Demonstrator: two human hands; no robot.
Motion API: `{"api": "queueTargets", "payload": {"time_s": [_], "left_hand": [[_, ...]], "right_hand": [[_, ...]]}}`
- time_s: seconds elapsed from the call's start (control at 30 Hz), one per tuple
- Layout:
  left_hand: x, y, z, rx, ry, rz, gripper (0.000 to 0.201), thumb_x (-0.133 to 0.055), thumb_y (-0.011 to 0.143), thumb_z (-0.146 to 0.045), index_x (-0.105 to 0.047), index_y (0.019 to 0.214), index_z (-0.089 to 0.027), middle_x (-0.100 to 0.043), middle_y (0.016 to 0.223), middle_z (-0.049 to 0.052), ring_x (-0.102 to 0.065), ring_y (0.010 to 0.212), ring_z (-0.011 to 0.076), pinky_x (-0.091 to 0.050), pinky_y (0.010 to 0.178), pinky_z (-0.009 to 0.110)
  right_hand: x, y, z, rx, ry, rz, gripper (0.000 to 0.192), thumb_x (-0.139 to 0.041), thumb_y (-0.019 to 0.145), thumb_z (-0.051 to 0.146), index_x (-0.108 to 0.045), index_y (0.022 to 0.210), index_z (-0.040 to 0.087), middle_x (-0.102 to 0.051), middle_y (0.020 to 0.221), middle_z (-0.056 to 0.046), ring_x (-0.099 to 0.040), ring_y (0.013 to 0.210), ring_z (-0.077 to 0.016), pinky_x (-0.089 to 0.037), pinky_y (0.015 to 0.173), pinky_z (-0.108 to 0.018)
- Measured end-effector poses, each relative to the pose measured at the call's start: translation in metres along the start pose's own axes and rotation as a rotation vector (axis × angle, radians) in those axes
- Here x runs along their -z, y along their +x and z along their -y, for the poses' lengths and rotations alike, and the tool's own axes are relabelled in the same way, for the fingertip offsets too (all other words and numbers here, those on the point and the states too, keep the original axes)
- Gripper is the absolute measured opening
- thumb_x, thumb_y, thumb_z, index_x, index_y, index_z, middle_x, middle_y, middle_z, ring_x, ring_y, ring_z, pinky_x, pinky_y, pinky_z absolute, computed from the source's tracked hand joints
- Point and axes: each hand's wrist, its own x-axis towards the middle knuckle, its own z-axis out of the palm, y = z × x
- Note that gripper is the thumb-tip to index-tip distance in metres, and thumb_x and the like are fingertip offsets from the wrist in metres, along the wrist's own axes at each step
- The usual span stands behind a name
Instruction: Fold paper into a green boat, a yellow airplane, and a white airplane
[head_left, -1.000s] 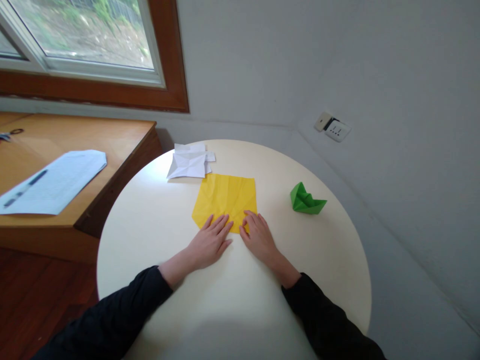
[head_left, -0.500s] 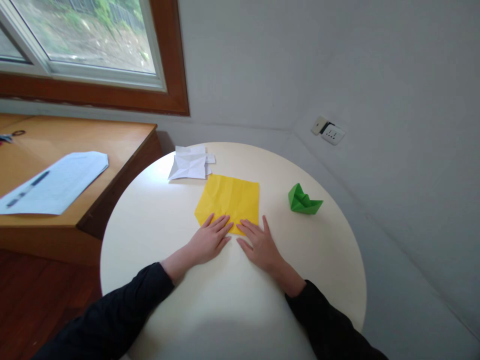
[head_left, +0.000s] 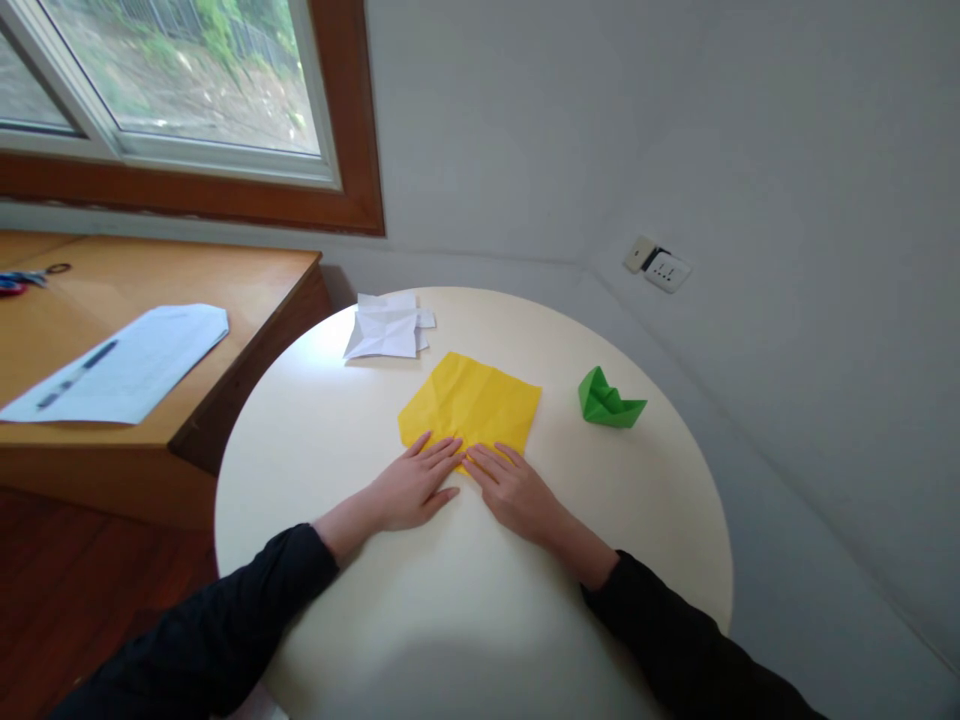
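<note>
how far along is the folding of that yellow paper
Early on. Done: a green folded paper boat sits finished to the right, and creased white paper lies at the far side of the round cream table. In hand: the left hand and right hand press the near corner of the creased, flat yellow paper sheet. Left: apparently all its shaping folds.

Long black sleeves (both arms), bare hands

Home room: window; wooden desk
</note>
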Motion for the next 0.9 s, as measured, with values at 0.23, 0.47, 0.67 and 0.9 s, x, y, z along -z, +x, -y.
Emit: {"api": "queueTargets", "payload": {"time_s": [0.23,0.47,0.67,0.9], "left_hand": [[-0.002,-0.002,-0.002,0.011,0.085,-0.003,0.049,-0.034,0.092,-0.038,-0.037,0.135,-0.016,-0.034,0.144,0.014,-0.027,0.134,0.0235,-0.017,0.11,0.046],[-0.006,-0.002,0.0,0.037,0.062,-0.051,0.046,-0.035,0.092,-0.04,-0.042,0.132,-0.018,-0.037,0.142,0.013,-0.032,0.132,0.0232,-0.02,0.11,0.046],[0.018,0.016,0.0,0.207,-0.241,-0.251,0.029,-0.042,0.086,-0.023,-0.06,0.108,-0.02,-0.07,0.101,0.008,-0.065,0.091,0.0208,-0.044,0.092,0.038],[0.071,0.031,-0.002,0.503,-1.097,-0.672,0.021,-0.061,0.074,-0.035,-0.065,0.078,-0.015,-0.067,0.072,0.003,-0.061,0.068,0.0172,-0.048,0.062,0.027]], "right_hand": [[-0.011,-0.006,-0.013,0.07,0.07,-0.004,0.04,-0.039,0.083,0.004,-0.058,0.117,0.011,-0.063,0.117,-0.012,-0.059,0.109,-0.0202,-0.048,0.092,-0.037],[-0.007,0.0,-0.014,0.018,0.172,-0.064,0.034,-0.039,0.086,0.007,-0.062,0.109,0.017,-0.069,0.106,-0.009,-0.064,0.099,-0.0174,-0.05,0.085,-0.033],[0.045,0.043,-0.024,-0.004,0.122,-0.273,0.027,-0.042,0.09,0.012,-0.06,0.107,0.022,-0.071,0.094,-0.004,-0.065,0.088,-0.0158,-0.045,0.089,-0.036],[0.117,0.07,-0.019,-0.112,-0.07,-0.73,0.038,-0.044,0.088,0.016,-0.043,0.125,0.025,-0.055,0.121,-0.009,-0.05,0.117,-0.0236,-0.042,0.094,-0.045]]}}
